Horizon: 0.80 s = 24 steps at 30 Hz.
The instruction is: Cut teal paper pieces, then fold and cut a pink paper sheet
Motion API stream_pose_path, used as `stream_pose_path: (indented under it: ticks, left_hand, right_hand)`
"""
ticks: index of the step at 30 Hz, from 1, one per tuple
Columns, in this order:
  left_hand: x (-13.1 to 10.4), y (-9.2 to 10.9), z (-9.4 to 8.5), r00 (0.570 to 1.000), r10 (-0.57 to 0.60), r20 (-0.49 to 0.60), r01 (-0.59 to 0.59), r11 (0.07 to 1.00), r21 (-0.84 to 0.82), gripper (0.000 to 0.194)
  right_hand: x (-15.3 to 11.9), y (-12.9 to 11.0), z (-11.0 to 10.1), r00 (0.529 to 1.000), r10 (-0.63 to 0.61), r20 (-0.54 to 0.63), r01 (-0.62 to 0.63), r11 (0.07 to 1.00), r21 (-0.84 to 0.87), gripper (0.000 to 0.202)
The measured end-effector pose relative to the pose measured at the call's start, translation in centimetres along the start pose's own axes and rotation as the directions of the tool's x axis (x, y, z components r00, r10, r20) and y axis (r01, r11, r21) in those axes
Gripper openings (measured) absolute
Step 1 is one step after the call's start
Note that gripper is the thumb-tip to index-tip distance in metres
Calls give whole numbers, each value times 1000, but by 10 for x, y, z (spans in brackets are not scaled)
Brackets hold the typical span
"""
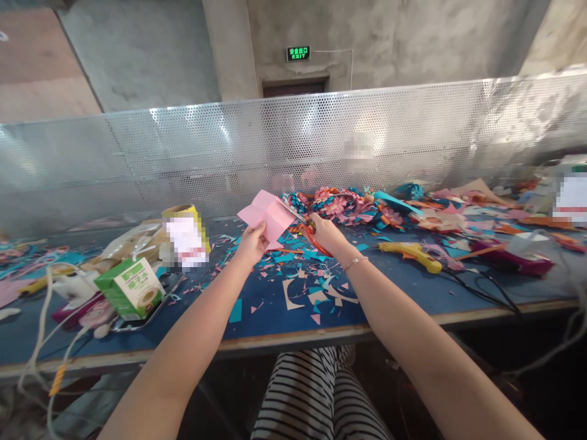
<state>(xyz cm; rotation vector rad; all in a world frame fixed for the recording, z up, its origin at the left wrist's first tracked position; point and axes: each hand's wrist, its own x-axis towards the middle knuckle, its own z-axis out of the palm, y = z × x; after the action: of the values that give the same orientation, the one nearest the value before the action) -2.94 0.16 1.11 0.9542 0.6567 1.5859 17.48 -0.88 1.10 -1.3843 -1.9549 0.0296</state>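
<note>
Pinched in my left hand (255, 242) is a creased sheet of pink paper (263, 214), held up over the blue table (192, 324). My right hand (326, 234) grips a pair of scissors with orange handles (315, 243). Their metal blades point up and left and meet the right edge of the pink sheet; whether they are parted I cannot tell. Paper scraps (316, 297) in blue, pink and cream lie scattered beneath both hands. Just behind the scissors is a heap of colourful paper flowers (342, 208).
A yellow glue gun (413, 253) with a black cord lies to the right, near a purple box (518, 258). On the left stand a green-and-white drink carton (135, 290) and a yellow container (195, 226) among white cables. A perforated metal screen (257, 140) runs along the back.
</note>
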Motion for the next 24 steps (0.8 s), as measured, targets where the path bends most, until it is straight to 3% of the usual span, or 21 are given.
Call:
stream_pose_path:
  ticks: [12,24]
  left_hand:
    - [-4,2,4,999,-50,6,50,998,-29,17]
    - [-9,12,7,990,-98,-99,89,992,-95,22]
  right_hand:
    - [2,-1,2,1000,0,13,-1,1000,11,39]
    - [0,-2,0,998,-47,-39,39,980,-194,34]
